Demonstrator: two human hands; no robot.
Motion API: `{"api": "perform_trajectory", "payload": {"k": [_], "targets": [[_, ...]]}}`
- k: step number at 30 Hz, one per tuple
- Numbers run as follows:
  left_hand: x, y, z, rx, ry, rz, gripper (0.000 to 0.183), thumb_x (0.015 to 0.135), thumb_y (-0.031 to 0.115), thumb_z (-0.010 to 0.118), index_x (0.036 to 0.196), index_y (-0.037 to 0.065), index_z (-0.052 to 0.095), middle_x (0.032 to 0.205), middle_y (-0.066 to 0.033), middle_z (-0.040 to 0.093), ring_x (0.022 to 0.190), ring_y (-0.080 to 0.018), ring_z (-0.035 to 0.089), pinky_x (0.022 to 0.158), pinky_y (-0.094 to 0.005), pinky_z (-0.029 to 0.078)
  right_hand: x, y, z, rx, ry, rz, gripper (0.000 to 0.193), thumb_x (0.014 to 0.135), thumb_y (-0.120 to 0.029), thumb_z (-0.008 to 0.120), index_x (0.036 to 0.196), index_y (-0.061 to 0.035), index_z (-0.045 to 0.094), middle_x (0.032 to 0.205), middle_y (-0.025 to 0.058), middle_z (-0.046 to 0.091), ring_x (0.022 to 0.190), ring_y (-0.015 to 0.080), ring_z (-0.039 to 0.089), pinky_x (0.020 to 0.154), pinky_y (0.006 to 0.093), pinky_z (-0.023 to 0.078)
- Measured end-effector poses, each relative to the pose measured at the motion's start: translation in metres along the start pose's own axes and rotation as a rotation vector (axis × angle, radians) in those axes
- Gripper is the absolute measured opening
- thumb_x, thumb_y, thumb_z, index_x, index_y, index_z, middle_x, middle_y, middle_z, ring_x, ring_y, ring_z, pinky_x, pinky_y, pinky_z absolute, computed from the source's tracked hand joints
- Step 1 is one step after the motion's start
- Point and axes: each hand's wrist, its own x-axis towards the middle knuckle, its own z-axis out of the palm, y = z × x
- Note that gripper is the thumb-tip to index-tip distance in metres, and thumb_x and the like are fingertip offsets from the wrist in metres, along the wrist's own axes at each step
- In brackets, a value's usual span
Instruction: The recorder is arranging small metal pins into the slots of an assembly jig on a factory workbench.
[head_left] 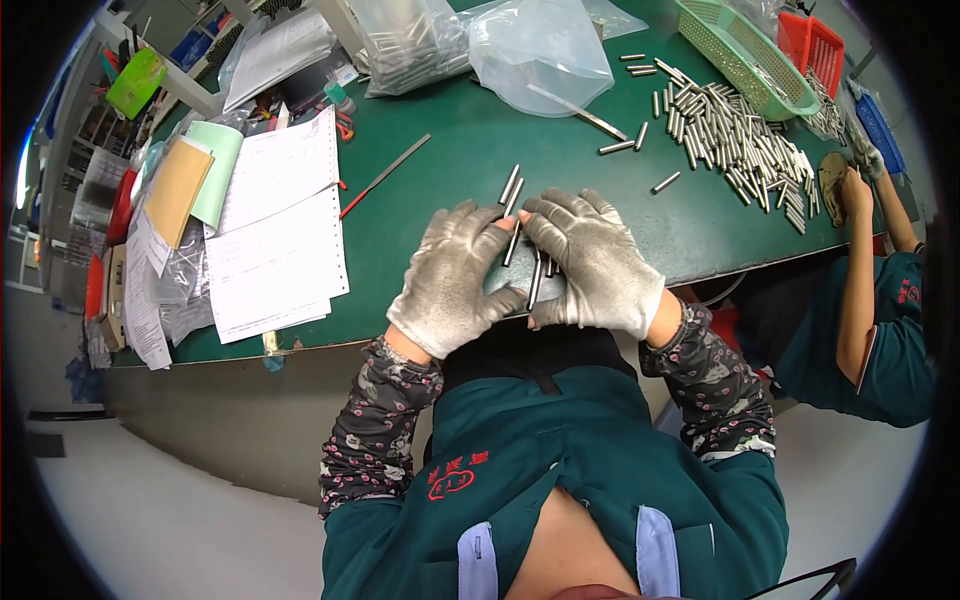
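Both my hands wear greyish-white gloves with some bare fingertips and rest palm down near the table's front edge. My left hand (450,272) lies on the left of a few slim metal pins, fingers stretched, its index fingertip against one pin (515,198). On the other side, my right hand (597,262) is also open, its index fingertip close to that same pin. Another pin (535,283) lies between the two thumbs, and more pins are partly hidden under the right hand. One more pin (510,182) lies just beyond the fingertips.
A large heap of metal pins (735,140) lies at the right, below a green basket (740,55). Plastic bags (540,55) stand at the back. Papers (275,240) cover the left side, near a thin metal strip (390,172). A co-worker's arm (855,270) is at the far right.
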Motion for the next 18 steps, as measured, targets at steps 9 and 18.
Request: {"api": "perform_trajectory", "payload": {"k": [9, 18], "targets": [[0.005, 0.007, 0.009, 0.078, -0.034, -0.012, 0.069, 0.065, 0.035, 0.077, 0.124, 0.008, 0.055, 0.132, -0.0141, 0.046, 0.131, -0.0359, 0.037, 0.111, -0.0557, 0.024, -0.005, 0.010, 0.001, -0.035, -0.033, -0.010, 0.083, 0.061, -0.059, 0.072, 0.122, -0.0035, 0.058, 0.131, 0.0177, 0.052, 0.129, 0.0353, 0.043, 0.108, 0.0528, 0.029], [0.005, 0.012, 0.011, 0.102, -0.034, 0.022, 0.055, 0.069, 0.028, 0.071, 0.117, 0.004, 0.057, 0.132, -0.0152, 0.046, 0.130, -0.0378, 0.037, 0.111, -0.0566, 0.023, -0.013, 0.014, -0.006, -0.039, -0.049, 0.003, 0.070, 0.067, -0.052, 0.071, 0.121, -0.0082, 0.060, 0.133, 0.0165, 0.051, 0.129, 0.0368, 0.042, 0.108, 0.0575, 0.026]]}}
